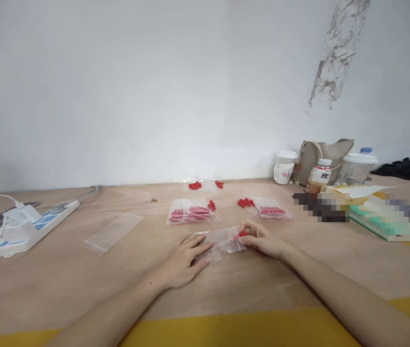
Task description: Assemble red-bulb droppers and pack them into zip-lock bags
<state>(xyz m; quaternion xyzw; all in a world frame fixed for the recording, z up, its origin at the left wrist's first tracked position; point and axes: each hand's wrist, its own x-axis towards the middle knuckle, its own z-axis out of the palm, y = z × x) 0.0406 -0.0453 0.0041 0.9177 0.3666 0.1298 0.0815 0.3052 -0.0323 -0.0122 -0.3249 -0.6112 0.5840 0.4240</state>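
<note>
My left hand [186, 262] lies on the table with its fingers stretched out, their tips resting on one end of a clear plastic zip bag [223, 239]. At the bag's other end, my right hand [261, 238] pinches a red-tipped stick [243, 233]. Part of that stick's thin shaft is hidden by the bag and my fingers. Just beyond the hands sits a filled bag of red-tipped sticks [189, 212], with a few loose sticks [214, 212] beside it. Another filled bag [273, 210] lies to the right, next to several loose sticks [247, 205].
A flat clear bag [114, 233] is left of my hands. Farther left lies a white power strip [46, 226] with cables. More red pieces [195, 185] are near the wall. Cups [285, 167], a drink bottle [319, 177], a grey bag [308, 161] and a green-white box [386, 221] stand right.
</note>
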